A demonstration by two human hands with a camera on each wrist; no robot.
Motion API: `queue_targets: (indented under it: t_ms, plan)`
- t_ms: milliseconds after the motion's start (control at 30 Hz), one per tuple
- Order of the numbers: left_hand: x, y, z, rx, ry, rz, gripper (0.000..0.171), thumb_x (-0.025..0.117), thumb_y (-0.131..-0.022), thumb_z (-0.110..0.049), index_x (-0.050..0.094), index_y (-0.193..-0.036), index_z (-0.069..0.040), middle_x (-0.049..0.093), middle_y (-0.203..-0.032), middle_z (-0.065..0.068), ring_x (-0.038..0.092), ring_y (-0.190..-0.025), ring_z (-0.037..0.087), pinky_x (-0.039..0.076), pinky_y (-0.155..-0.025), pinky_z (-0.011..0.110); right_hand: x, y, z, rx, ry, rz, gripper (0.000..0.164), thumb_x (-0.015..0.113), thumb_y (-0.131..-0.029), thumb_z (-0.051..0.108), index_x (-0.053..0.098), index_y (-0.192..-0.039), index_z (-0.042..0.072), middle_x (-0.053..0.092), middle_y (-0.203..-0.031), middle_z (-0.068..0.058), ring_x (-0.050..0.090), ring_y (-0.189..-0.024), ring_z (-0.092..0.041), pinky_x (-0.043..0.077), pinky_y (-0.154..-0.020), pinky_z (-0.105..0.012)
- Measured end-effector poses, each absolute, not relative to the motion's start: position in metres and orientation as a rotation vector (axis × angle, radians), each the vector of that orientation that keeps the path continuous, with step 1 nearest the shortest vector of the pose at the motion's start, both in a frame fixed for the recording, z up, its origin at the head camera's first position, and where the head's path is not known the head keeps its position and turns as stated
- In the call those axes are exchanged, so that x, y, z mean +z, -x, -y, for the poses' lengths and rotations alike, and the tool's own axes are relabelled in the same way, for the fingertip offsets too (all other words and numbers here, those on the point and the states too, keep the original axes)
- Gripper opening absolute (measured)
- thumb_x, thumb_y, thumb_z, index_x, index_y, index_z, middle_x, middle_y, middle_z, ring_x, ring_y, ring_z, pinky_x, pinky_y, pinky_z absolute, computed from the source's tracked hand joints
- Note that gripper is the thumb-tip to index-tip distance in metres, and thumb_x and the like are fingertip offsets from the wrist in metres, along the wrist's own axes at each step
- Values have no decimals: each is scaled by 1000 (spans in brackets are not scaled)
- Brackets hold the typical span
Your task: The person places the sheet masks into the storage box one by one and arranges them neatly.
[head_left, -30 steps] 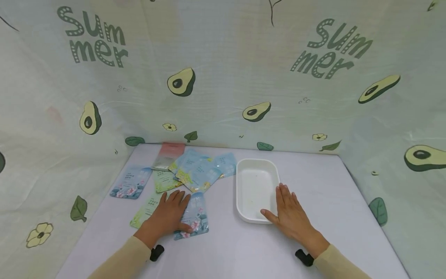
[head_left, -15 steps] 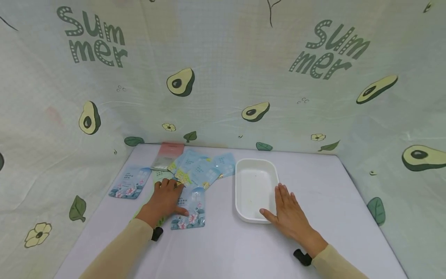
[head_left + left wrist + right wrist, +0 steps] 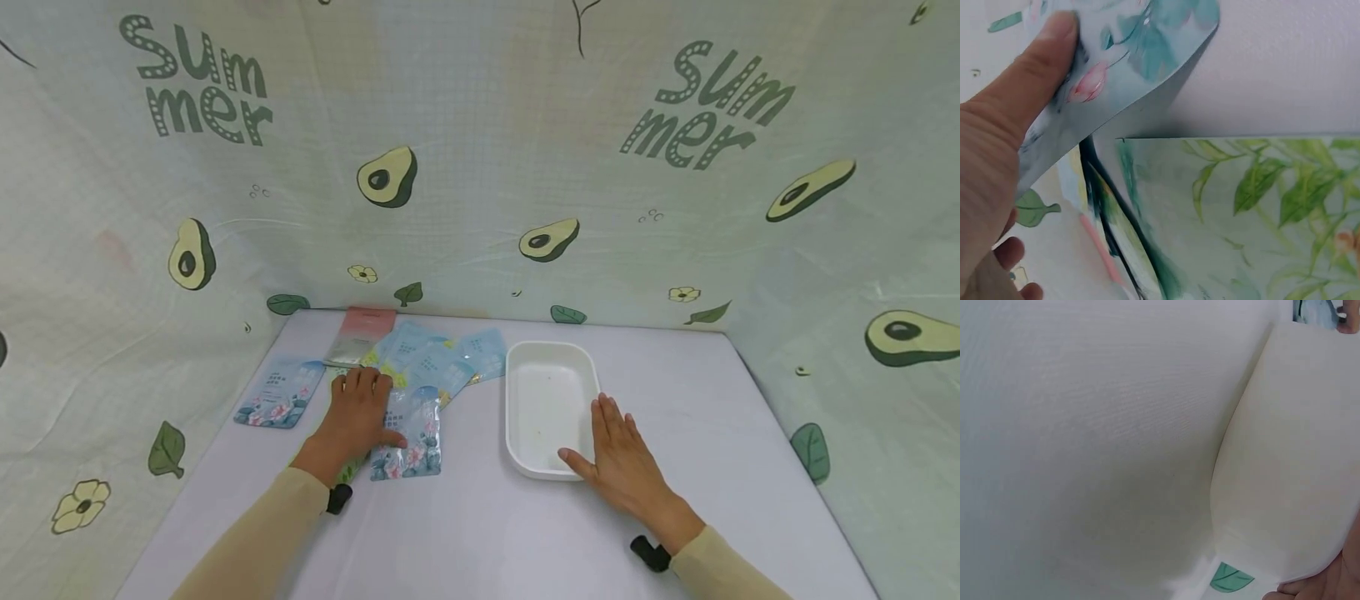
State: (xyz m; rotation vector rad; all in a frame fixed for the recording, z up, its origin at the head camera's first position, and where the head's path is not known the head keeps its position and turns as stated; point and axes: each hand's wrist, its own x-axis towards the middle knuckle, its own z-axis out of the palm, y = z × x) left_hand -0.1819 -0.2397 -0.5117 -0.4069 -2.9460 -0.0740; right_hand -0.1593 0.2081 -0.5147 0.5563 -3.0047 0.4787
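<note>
My left hand [image 3: 352,421] holds a flat blue sachet [image 3: 412,457] with pink flowers, its thumb lying on the printed face. In the left wrist view this sachet [image 3: 1147,56] tilts up over a green leaf-printed sachet [image 3: 1272,212], and curled fingertips show at the lower left. From the head, the hand covers most of the green sachets. My right hand [image 3: 630,467] rests along the right side of a white tray [image 3: 551,400], fingers straight and thumb over the near rim. The right wrist view shows the tray's outer wall [image 3: 1291,450] against that hand.
Several pale blue sachets [image 3: 431,362] overlap behind the left hand, beside a pink and silver sachet [image 3: 362,333]. Another blue flowered sachet [image 3: 281,393] lies at the left. The white table [image 3: 675,383] ends at a patterned cloth [image 3: 480,167] behind and at both sides.
The left hand has moved away from the body and slightly left, and the blue flowered sachet has shifted away with it. The right hand and tray stay in place.
</note>
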Motion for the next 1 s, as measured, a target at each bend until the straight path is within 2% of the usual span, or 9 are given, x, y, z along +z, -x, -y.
queue_targets:
  t_ms: [233, 333, 467, 600, 700, 800, 867, 1000]
  plan:
    - [-505, 181, 237, -98, 407, 2797, 98, 97, -65, -59, 40, -126, -7, 40, -134, 21, 38, -121, 41, 32, -102, 59, -514, 161, -208, 480, -556, 3032, 107, 55, -102, 68, 18, -162, -13, 14, -172, -31, 15, -161, -47, 16, -127, -65]
    - [-504, 179, 236, -100, 385, 2790, 97, 97, -68, -56, 40, -130, -8, 40, -134, 22, 38, -119, 40, 35, -99, 57, -512, 160, -210, 485, -573, 3041, 110, 57, -100, 69, 18, -162, -13, 13, -172, -31, 15, -161, -47, 17, -127, -64]
    - [-502, 172, 235, -100, 358, 2799, 94, 94, -75, -53, 42, -138, -5, 46, -129, 24, 46, -111, 40, 45, -91, 52, -509, 157, -216, 474, -586, 3046, 115, 61, -96, 71, 19, -162, -12, 15, -172, -31, 16, -160, -47, 19, -126, -64]
    - [-497, 163, 235, -313, 326, 2904, 84, 87, -88, -38, 39, -148, -3, 52, -128, 24, 58, -107, 36, 55, -88, 49, -508, 154, -220, 442, -592, 3037, 117, 63, -94, 72, 19, -162, -13, 19, -171, -32, 19, -159, -48, 20, -126, -65]
    - [-495, 160, 236, -542, 266, 3001, 78, 80, -97, -25, 32, -155, -5, 52, -143, 24, 63, -118, 39, 56, -94, 52, -508, 153, -221, 402, -624, 3018, 117, 63, -94, 72, 21, -161, -14, 22, -169, -34, 22, -158, -49, 22, -125, -65]
    - [-494, 159, 236, -671, 220, 3049, 74, 75, -100, -19, 29, -157, -8, 52, -152, 25, 64, -126, 41, 55, -99, 55, -506, 154, -223, 346, -658, 3003, 118, 62, -93, 74, 24, -159, -16, 25, -167, -36, 26, -157, -49, 23, -125, -65]
    - [-492, 160, 236, -721, 203, 3058, 72, 74, -101, -18, 29, -156, -11, 54, -152, 25, 63, -129, 40, 54, -100, 56, -503, 156, -224, 315, -676, 2995, 118, 62, -93, 75, 26, -159, -16, 28, -166, -36, 29, -155, -50, 24, -124, -66]
    - [-490, 162, 236, -744, 217, 3064, 69, 72, -102, -16, 29, -156, -14, 61, -144, 25, 66, -124, 38, 55, -97, 55, -499, 160, -228, 285, -700, 3024, 118, 61, -93, 75, 26, -159, -15, 26, -167, -35, 28, -156, -49, 22, -125, -66]
